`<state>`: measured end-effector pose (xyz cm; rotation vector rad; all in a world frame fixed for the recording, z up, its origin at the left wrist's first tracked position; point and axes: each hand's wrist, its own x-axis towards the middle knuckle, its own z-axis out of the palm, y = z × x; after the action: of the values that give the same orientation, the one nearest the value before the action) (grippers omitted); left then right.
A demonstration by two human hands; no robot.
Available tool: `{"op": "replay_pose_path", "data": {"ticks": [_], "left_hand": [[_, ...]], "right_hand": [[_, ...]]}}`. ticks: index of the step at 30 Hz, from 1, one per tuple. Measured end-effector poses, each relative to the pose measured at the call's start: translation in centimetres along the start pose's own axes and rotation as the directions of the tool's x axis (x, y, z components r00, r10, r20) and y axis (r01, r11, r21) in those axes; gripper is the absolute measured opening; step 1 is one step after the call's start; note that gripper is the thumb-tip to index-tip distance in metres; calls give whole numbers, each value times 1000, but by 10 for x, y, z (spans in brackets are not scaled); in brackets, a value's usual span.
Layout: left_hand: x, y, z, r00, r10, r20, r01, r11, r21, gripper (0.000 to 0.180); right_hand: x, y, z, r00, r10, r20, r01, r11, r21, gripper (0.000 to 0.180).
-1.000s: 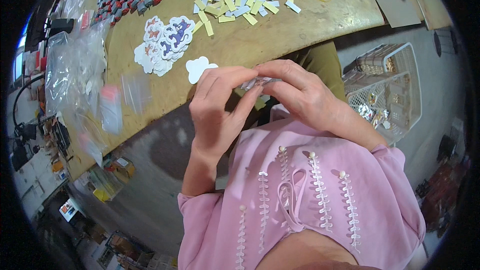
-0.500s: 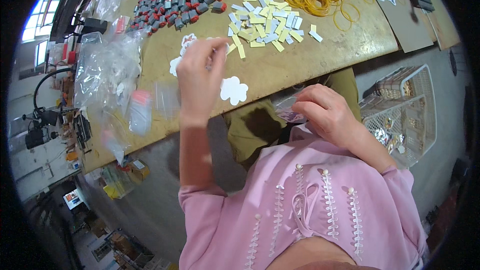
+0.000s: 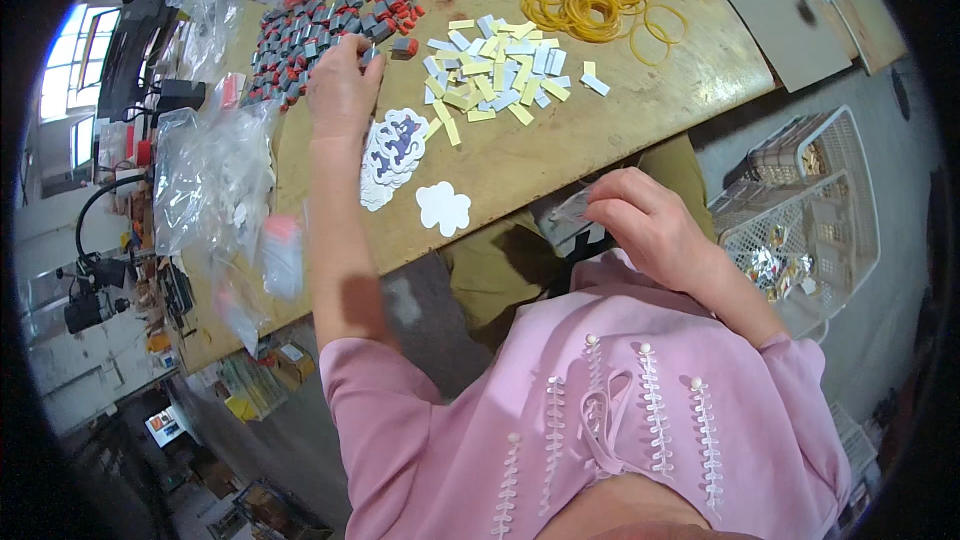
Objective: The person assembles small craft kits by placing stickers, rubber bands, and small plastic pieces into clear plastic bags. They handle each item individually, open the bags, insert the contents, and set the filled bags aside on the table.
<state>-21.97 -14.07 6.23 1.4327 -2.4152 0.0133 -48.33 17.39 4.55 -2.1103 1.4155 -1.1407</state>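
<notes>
My left hand (image 3: 343, 90) reaches to the near edge of a pile of small grey motors with red ends (image 3: 325, 25). Its thumb and fingers close round one grey motor (image 3: 371, 54). Close to that wrist lies a stack of cloud-shaped stickers or cards (image 3: 394, 150) with purple pictures, and one blank white cloud-shaped card (image 3: 443, 208) is nearer the table edge. Over my lap, my right hand (image 3: 648, 223) is closed on a clear plastic bag (image 3: 567, 212); its fingers partly hide the bag, and I cannot make out its contents.
Yellow and white small rectangular pads (image 3: 500, 68) are heaped mid-table, with yellow rubber bands (image 3: 590, 0) behind. Clear plastic bags (image 3: 205, 175) cover the table's left side. A white plastic basket (image 3: 845, 200) stands at the right, below the table edge (image 3: 690, 128).
My left hand has moved from above the cloud-shaped cards, away and left to the motors, uncovering the printed stack. My right hand stays over my lap with the bag.
</notes>
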Motion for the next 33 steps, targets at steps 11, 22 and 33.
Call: {"op": "replay_pose_path", "data": {"ticks": [11, 22, 33], "left_hand": [[-133, 142, -57, 977, 214, 18, -51, 314, -948, 27], [-116, 122, -65, 923, 382, -42, -303, 656, -691, 21], [52, 64, 14, 991, -131, 31, 128, 988, 88, 38]], "right_hand": [[23, -12, -10, 1000, 0, -18, 2, 994, 107, 19], [17, -11, -5, 993, 11, 119, -28, 990, 139, 26], [1, -4, -5, 995, 55, 79, -65, 989, 132, 30]]}}
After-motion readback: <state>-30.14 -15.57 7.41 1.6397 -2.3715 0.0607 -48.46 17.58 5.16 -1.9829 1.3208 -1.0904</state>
